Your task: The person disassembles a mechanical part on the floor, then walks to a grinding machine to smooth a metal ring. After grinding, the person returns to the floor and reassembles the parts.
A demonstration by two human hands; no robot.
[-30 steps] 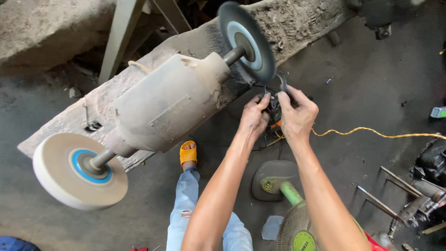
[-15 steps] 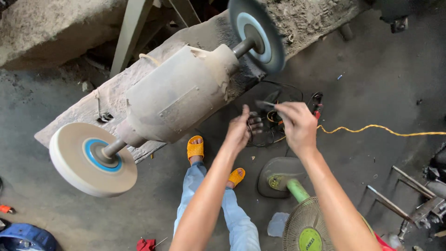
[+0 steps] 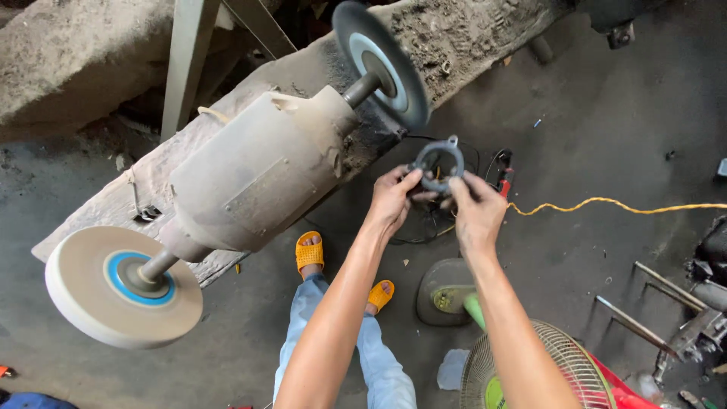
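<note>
Both hands hold a small grey metal ring (image 3: 439, 165) up in the air, the left hand (image 3: 390, 203) pinching its 8 o'clock edge, the right hand (image 3: 475, 214) its 4 o'clock edge, fingers clamped on it. The ring hangs just at 4 o'clock of the dark grinding wheel (image 3: 382, 64) of the dusty bench grinder (image 3: 257, 174). A white buffing wheel (image 3: 121, 286) sits at the far end.

You see a dark grey metal ring (image 3: 439, 165), a white buffing wheel with blue hub (image 3: 121, 286), orange sandals (image 3: 309, 251), and a yellow cord (image 3: 606, 203) crossing the grey floor (image 3: 606, 113).
</note>
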